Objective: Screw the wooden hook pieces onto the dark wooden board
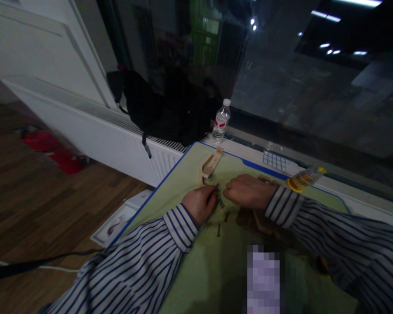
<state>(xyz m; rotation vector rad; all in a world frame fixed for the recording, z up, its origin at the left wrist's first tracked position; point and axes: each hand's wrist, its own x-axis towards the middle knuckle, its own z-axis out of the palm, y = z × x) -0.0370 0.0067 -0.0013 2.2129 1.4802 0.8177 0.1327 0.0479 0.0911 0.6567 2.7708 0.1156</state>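
Note:
My left hand (200, 204) is closed in a pinch over the table, with a small metallic piece (221, 203) by its fingertips; I cannot make out what is held. Just right of it, my right hand (247, 192) is curled closed, its knuckles hiding whatever may be in the fingers. Two dark screws, a nearer screw (218, 230) and a farther screw (226, 216), lie below the hands. Beyond my left hand, a light wooden assembly (211, 166) of joined strips rests on the table. Under my right forearm, more wooden pieces (262, 223) are partly covered.
The green table (196, 270) has a blue edge and meets a windowsill. On the sill stands a water bottle (220, 122); a clear bottle with yellow ends (305, 179) is beside my right wrist. A black bag (160, 107) lies on the radiator (94, 135). A red object (54, 150) is on the floor.

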